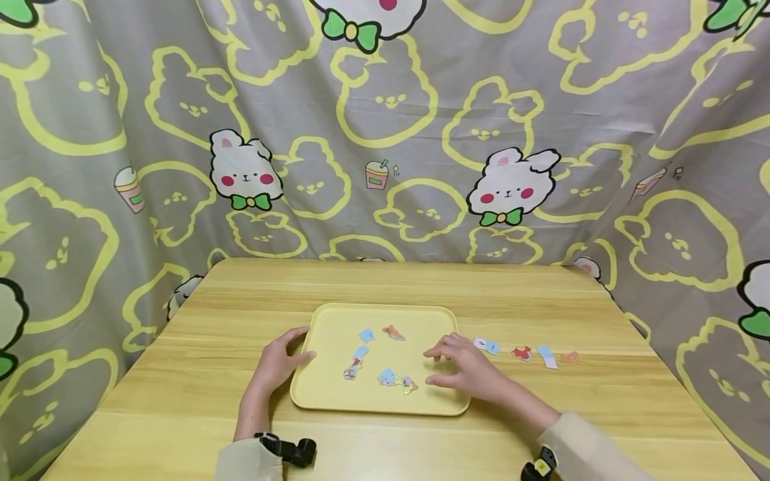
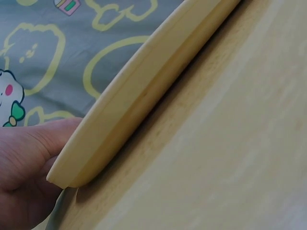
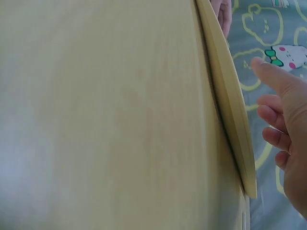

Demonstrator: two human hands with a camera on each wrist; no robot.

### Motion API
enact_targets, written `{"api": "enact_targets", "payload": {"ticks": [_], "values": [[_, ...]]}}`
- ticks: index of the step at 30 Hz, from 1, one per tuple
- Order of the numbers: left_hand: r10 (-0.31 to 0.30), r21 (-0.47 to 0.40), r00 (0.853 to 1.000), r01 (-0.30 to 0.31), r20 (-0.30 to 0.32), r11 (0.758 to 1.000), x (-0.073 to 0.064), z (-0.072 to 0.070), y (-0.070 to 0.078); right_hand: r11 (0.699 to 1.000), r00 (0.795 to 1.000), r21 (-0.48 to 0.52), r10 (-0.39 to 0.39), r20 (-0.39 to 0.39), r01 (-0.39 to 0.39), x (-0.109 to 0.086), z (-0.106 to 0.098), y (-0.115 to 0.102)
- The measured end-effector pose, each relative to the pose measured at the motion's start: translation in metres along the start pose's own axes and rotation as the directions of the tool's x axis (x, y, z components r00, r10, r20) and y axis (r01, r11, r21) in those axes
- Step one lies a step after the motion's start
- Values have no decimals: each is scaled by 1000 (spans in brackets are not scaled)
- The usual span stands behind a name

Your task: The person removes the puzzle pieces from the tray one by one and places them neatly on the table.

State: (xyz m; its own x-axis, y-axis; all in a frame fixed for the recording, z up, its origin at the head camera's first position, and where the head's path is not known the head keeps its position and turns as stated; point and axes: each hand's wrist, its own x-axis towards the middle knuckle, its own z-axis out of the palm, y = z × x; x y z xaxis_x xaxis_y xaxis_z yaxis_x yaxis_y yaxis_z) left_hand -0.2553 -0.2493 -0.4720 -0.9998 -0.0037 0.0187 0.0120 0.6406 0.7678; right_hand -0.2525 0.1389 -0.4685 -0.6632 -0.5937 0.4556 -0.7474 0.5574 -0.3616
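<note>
A yellow tray [image 1: 427,397] lies on the table, with small paper puzzle pieces spread over it. My left hand [image 1: 278,361] grips the tray's left edge, thumb over the rim and fingers along the outer side. In the left wrist view, the left hand [image 2: 29,167] is at the tray's near corner. Over the tray's right side hovers my right hand [image 1: 463,367], fingers relaxed and slightly bent, nothing visible between them. A joined cluster of pieces [image 1: 397,381] lies left of it. Further left is another joined strip [image 1: 356,364], and at the back are a blue piece [image 1: 367,335] and an orange piece [image 1: 394,332].
Right of the tray, several loose pieces lie in a row on the wooden table [image 1: 210,374], among them a red piece [image 1: 521,353], a blue-and-white piece [image 1: 547,357] and an orange piece [image 1: 569,357]. A patterned grey curtain [image 1: 361,227] hangs behind the table and along its sides.
</note>
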Motion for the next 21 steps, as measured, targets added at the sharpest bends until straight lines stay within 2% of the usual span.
{"api": "enact_targets", "payload": {"ticks": [4,11,21], "values": [[2,13,1000,-2,-4,1000,0,1,-2,1000,999,1,7,46,-7,5,5,-7],[6,11,1000,-6,-8,1000,0,2,-3,998,985,-20,69,156,-66,13,11,-19],[11,15,1000,-10,-8,1000,1,1,-3,988,986,-154,-1,169,27,16,19,-26]]}}
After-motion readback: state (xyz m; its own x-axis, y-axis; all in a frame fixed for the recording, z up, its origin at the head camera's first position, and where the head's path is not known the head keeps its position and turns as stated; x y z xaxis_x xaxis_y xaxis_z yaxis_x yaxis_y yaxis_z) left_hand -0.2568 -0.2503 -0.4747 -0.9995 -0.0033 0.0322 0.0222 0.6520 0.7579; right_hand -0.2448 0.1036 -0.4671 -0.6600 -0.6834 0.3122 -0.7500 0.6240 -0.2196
